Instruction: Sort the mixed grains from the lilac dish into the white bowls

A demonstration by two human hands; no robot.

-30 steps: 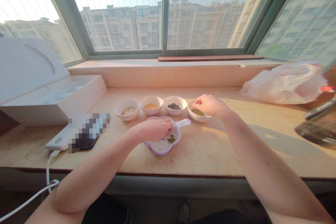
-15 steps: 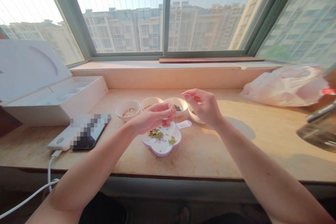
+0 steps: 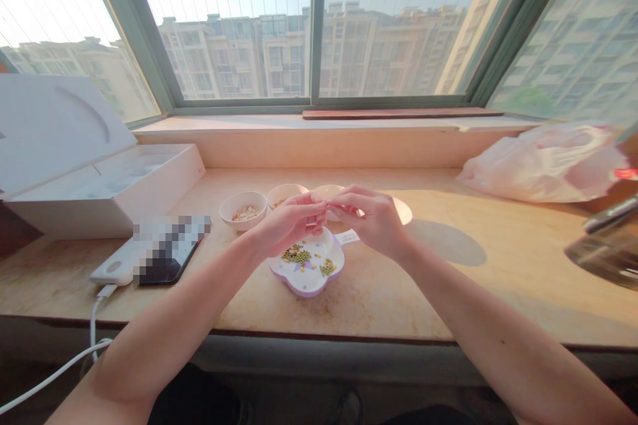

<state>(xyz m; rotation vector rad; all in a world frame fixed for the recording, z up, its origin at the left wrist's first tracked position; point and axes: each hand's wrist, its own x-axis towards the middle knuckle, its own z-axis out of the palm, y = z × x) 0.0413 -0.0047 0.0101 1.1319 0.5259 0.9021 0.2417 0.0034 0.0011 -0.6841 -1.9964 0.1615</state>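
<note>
My left hand (image 3: pixel 292 220) is closed in a pinch above a purple-rimmed white dish (image 3: pixel 315 285) with a short handle (image 3: pixel 347 237). Fingertips of my right hand (image 3: pixel 373 216) meet those of the left, also pinched together. Whatever lies between the fingers is too small to make out. Inside the dish are green beans (image 3: pixel 298 255) and yellow pieces, in one larger and one smaller cluster. Behind my hands stand several white bowls: a left bowl (image 3: pixel 229 219) with pale bits, a second bowl (image 3: pixel 273 194), a third bowl (image 3: pixel 329 191) and a right bowl (image 3: pixel 405 214), partly hidden by my hands.
To the left are an open white box (image 3: pixel 164 179), a white power bank (image 3: pixel 112 265) with a cable (image 3: pixel 93 332), and a dark phone (image 3: pixel 172 265). A plastic bag (image 3: pixel 543 163) and a glass vessel (image 3: pixel 605 252) stand on the right. The counter's front edge (image 3: pixel 339 337) runs below my forearms.
My right hand has moved left and slightly down, its fingertips now meeting those of my left hand. More of the right bowl shows, and the third bowl is more covered. The left hand has barely moved.
</note>
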